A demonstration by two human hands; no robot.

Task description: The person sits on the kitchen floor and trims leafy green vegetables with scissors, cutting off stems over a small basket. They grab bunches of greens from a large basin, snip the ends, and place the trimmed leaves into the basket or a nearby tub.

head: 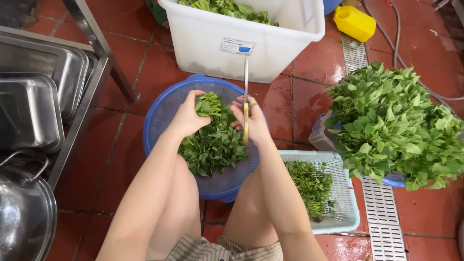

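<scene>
My left hand (186, 116) grips a small bunch of green leaves (209, 104) over a round blue colander (162, 113). The colander holds a pile of cut leaves (215, 145). My right hand (251, 121) holds scissors (246, 96) with yellow handles, blades pointing up and away, just right of the bunch. Both hands hover above the colander, between my knees.
A white plastic tub (241, 38) with greens stands behind the colander. A big heap of leafy greens (394, 123) fills a container at right. A pale rectangular basket (345, 193) holds stems. Steel trays (29, 106) sit on a rack at left. A yellow jug (355, 21) and floor drain (382, 212) lie right.
</scene>
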